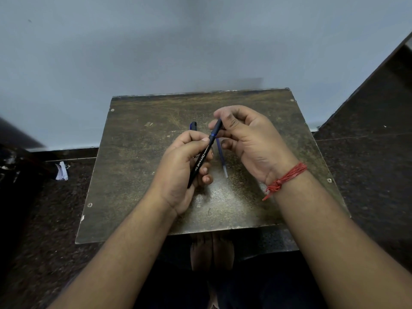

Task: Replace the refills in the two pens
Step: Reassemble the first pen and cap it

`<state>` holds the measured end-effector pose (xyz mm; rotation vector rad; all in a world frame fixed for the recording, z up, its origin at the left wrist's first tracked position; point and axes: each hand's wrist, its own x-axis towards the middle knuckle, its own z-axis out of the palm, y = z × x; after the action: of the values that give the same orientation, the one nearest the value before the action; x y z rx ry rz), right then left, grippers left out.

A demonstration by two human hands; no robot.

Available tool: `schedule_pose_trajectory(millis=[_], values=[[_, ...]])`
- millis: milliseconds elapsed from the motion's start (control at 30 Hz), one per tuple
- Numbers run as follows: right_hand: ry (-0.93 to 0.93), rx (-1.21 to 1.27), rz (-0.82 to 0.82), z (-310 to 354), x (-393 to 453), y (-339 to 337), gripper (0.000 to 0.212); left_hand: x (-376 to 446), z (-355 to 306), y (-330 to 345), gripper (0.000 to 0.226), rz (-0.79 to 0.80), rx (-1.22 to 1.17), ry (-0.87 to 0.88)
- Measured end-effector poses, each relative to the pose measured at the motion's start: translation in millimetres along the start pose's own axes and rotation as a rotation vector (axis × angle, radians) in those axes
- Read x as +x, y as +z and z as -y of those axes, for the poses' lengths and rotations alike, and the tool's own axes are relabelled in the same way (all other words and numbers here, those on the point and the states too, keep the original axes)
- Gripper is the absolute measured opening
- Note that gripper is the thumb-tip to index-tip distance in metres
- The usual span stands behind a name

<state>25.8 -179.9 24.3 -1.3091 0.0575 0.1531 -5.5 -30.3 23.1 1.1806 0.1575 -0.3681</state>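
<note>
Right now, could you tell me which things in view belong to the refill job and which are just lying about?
Belongs to the job:
black pen, held by left hand and right hand
loose refill on the table
second pen

Lying about:
crumpled paper on the floor

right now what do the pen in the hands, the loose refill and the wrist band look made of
Black pen: likely matte plastic, printed white lettering, no glare. Refill: looks like thin translucent plastic tubing, blue ink showing through, clear at its near end. Wrist band: red thread, twisted strands and a knot.
</note>
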Motion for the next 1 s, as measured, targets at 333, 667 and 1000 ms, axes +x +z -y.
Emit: schedule_pose_trajectory(millis=[333,667,1000], values=[[0.002,-0.096,-0.047,-1,0,7,0.017,-1,0,1,0.015,0.033,-0.061,-0.040],[0.009,-0.064,-0.002,-1,-1,5,0.008,0,-2,0,0.012,0.024,-0.129,-0.091],[0.013,-0.070,-0.035,0,-2,10,0.016,1,0,1,0.020,0.081,-0.178,-0.120]])
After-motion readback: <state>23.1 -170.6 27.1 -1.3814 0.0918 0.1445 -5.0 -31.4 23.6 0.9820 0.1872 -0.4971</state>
